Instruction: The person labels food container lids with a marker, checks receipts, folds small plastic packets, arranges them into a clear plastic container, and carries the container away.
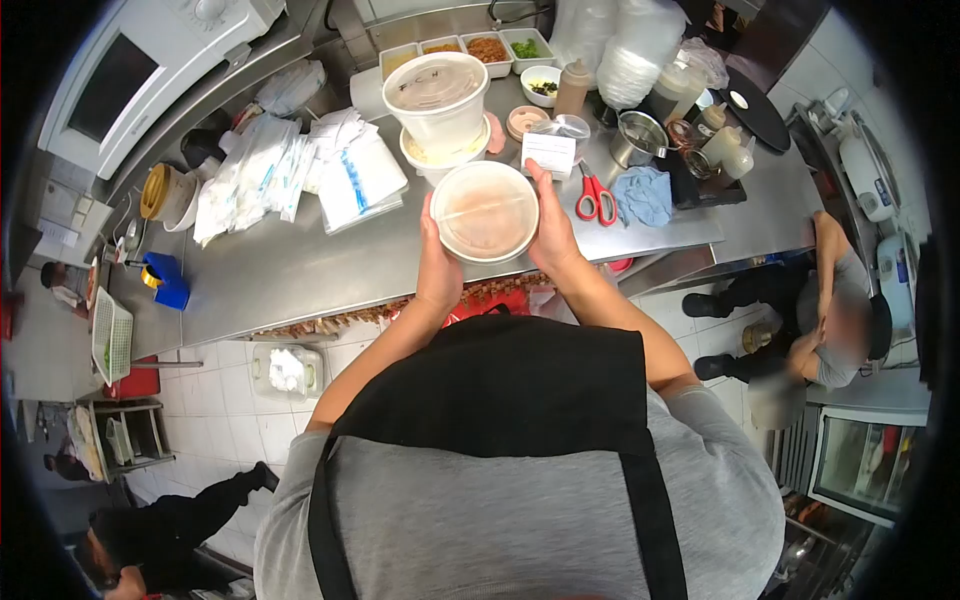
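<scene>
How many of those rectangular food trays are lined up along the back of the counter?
4, left to right: pale-filled tray, orange-filled tray, reddish-filled tray, green-filled tray. The tall lidded tub in front may hide more.

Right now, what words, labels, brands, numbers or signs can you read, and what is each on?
Large tub's lid: handwriting, perhaps "FCH"; first letter uncertain.
White label by the right hand: print too small to read.
White appliance: lettering too small.
Held lidded container: nothing readable.
</scene>
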A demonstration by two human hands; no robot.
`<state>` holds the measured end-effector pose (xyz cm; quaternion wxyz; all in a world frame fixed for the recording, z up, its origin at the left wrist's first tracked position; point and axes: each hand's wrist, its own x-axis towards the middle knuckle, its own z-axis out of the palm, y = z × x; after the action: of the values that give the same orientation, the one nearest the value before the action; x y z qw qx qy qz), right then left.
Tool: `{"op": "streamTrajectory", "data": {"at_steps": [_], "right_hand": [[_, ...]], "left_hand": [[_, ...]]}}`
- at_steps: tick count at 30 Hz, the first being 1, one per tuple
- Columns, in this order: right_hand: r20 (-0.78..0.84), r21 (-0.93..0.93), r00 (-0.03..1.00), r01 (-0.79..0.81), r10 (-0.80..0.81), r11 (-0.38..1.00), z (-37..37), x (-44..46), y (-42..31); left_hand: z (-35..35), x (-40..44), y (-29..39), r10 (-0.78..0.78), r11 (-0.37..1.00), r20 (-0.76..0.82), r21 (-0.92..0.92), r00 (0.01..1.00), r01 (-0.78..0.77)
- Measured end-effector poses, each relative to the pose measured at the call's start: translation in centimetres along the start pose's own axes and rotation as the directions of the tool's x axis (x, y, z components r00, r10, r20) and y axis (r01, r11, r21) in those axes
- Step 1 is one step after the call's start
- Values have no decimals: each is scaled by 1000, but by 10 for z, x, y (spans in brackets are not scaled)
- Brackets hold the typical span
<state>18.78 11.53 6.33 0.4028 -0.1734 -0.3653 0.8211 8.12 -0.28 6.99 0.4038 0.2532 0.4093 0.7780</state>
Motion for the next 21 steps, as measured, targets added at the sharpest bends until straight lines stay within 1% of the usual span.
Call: {"op": "streamTrajectory", "data": {"at_steps": [1,3,4,7,8,9,10,11,12,13,15,18,21], "right_hand": [[17,-18,1000,-3,4,1000,-2,5,-1],[46,-55,999,-15,17,998,-8,13,6],[-8,-129,1000,16,-17,992,-12,18,16],[19,-84,989,-144,146,986,-23,14,21],[53,-46,981,-187,189,981,-26,11,15],[23,-95,984,-175,178,980,-32,7,12],[-5,-146,987,-161,163,976,-38,5,7],[-26,-202,990,-144,142,969,-44,4,1],[-74,-272,992,-119,102,955,-46,-1,-8],[-69,-251,992,-120,106,961,-47,-7,-19],[-50,-224,993,-119,111,967,-46,-17,-44],[-15,-270,999,-47,44,962,-46,-23,-71],[20,-317,1000,28,-23,948,-36,-22,-103]], "left_hand": [[2,-2,-1,36,999,-9,36,999,-35],[-6,-3,-14,-16,998,-45,58,999,19],[-12,-2,-20,-37,997,-62,69,997,42],[-35,0,-31,-142,962,-135,216,981,169],[-45,4,-30,-54,950,-95,301,994,80],[-45,5,-20,68,838,-2,542,998,-56],[-36,5,-2,166,655,119,729,979,-200],[-27,10,14,237,414,258,845,937,-338],[-19,17,22,235,317,387,836,891,-447],[-1,20,36,129,151,496,846,859,-511],[36,21,62,-111,-171,622,756,775,-632],[48,38,57,-282,-263,666,639,691,-723],[28,47,26,-374,-246,618,652,691,-717]]}}
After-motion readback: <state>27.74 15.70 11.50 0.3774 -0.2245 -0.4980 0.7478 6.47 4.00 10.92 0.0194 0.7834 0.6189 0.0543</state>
